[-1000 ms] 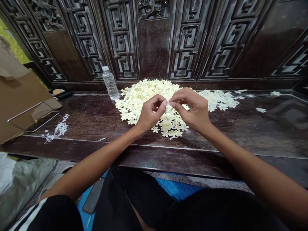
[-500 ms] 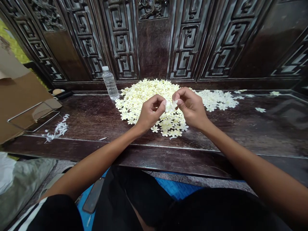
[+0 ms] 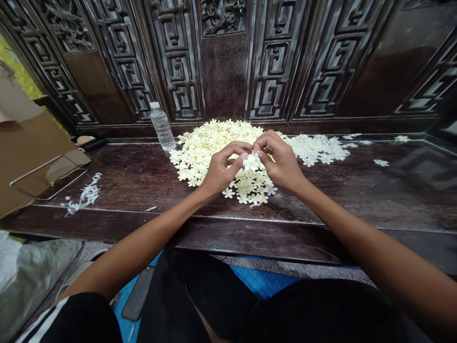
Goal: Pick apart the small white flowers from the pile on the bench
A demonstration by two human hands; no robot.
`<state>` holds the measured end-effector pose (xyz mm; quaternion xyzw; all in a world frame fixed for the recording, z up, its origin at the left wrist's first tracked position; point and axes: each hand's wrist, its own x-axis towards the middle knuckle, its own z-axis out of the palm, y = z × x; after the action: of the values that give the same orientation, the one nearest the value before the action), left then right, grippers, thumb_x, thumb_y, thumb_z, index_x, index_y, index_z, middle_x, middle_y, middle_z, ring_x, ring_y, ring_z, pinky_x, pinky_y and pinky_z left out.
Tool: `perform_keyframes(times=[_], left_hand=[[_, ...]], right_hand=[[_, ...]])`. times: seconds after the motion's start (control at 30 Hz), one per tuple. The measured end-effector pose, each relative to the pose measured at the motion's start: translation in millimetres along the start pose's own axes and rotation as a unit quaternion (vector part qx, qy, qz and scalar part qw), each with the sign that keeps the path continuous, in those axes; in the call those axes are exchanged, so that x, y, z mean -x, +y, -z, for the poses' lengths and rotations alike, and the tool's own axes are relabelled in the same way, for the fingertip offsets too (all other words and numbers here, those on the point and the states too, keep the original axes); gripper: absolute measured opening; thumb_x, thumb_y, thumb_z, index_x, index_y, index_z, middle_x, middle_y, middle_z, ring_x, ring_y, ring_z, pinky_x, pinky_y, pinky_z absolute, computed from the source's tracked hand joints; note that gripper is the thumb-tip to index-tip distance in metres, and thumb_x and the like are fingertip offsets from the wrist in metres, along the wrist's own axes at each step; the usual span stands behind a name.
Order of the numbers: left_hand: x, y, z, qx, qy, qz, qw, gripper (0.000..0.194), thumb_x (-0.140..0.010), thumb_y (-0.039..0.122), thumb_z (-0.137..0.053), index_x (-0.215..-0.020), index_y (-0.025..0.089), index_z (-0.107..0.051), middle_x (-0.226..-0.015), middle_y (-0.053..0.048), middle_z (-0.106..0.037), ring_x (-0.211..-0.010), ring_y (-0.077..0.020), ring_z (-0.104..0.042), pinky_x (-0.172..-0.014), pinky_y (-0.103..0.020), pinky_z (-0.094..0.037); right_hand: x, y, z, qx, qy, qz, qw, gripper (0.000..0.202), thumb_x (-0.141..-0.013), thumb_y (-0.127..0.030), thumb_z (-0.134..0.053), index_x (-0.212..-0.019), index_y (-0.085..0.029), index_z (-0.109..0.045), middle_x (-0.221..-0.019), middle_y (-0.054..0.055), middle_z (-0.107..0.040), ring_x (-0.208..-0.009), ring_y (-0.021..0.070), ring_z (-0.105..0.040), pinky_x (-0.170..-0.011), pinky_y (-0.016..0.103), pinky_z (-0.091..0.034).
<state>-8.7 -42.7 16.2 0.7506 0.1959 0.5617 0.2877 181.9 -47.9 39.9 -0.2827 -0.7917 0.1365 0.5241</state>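
My left hand (image 3: 224, 169) and my right hand (image 3: 280, 159) meet above the front of a big pile of pale yellow flowers (image 3: 214, 138) on the dark wooden bench. Between their fingertips is a white flower (image 3: 252, 162), pinched from both sides. The fingers of both hands are bent and nearly touching. To the right, behind my right hand, lies a flatter heap of whiter flowers (image 3: 321, 150).
A water bottle (image 3: 163, 127) stands left of the pile. Farther left are white scraps (image 3: 85, 195), a wire frame (image 3: 50, 178) and a cardboard box (image 3: 32, 152). A carved wooden back (image 3: 224, 71) rises behind. A phone (image 3: 138, 293) lies below the bench.
My two hands have come closer together, with the fingertips now almost touching over the white flower. The camera view has shifted slightly.
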Motion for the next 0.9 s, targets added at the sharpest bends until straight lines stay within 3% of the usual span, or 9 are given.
perform_keyframes(times=[0.1, 0.23, 0.43, 0.67, 0.9], left_hand=[[1.9, 2.7, -2.3, -0.024, 0.005, -0.008, 1.0, 0.023, -0.102, 0.039, -0.064, -0.096, 0.018, -0.071, -0.123, -0.01, -0.075, -0.116, -0.0199, -0.07, -0.084, -0.032, -0.061], [3.9, 4.6, -4.8, -0.05, 0.026, -0.042, 0.998, 0.019, -0.1, 0.035, -0.067, -0.095, 0.017, -0.072, -0.11, -0.008, -0.076, -0.105, -0.0163, -0.071, -0.085, -0.031, -0.06], [3.6, 5.5, -4.6, -0.076, 0.027, -0.055, 0.995, 0.017, -0.1, 0.033, -0.067, -0.095, 0.018, -0.073, -0.107, -0.008, -0.074, -0.102, -0.016, -0.069, -0.084, -0.031, -0.06], [3.2, -2.0, -4.1, -0.063, 0.022, -0.078, 0.995, 0.017, -0.097, 0.034, -0.072, -0.092, 0.019, -0.073, -0.101, -0.006, -0.071, -0.097, -0.0155, -0.068, -0.08, -0.031, -0.057], [3.1, -1.0, -4.1, -0.036, 0.035, -0.071, 0.996, 0.014, -0.095, 0.032, -0.075, -0.091, 0.018, -0.075, -0.098, -0.006, -0.073, -0.095, -0.0164, -0.069, -0.082, -0.032, -0.058]], right_hand=[[1.3, -0.5, -0.9, 0.044, 0.03, 0.009, 0.999, 0.045, -0.101, -0.069, -0.053, -0.085, -0.027, -0.058, -0.09, 0.006, -0.056, -0.083, 0.0246, -0.052, -0.07, 0.04, -0.041], [2.4, 0.3, -1.2, 0.072, 0.057, 0.015, 0.996, 0.043, -0.1, -0.067, -0.056, -0.085, -0.027, -0.057, -0.088, 0.006, -0.055, -0.08, 0.0241, -0.051, -0.07, 0.041, -0.04], [3.0, 0.1, -3.2, 0.074, 0.059, 0.008, 0.995, 0.042, -0.099, -0.064, -0.061, -0.083, -0.026, -0.056, -0.086, 0.005, -0.055, -0.078, 0.0234, -0.049, -0.068, 0.04, -0.038], [4.4, -2.6, -6.6, 0.09, 0.051, 0.038, 0.994, 0.032, -0.107, -0.047, -0.056, -0.085, -0.024, -0.054, -0.085, 0.004, -0.054, -0.076, 0.0209, -0.051, -0.068, 0.037, -0.037], [4.7, 1.7, -4.1, 0.079, 0.058, 0.006, 0.995, 0.034, -0.107, -0.053, -0.052, -0.088, -0.024, -0.052, -0.085, 0.004, -0.055, -0.075, 0.0205, -0.05, -0.067, 0.037, -0.038]])
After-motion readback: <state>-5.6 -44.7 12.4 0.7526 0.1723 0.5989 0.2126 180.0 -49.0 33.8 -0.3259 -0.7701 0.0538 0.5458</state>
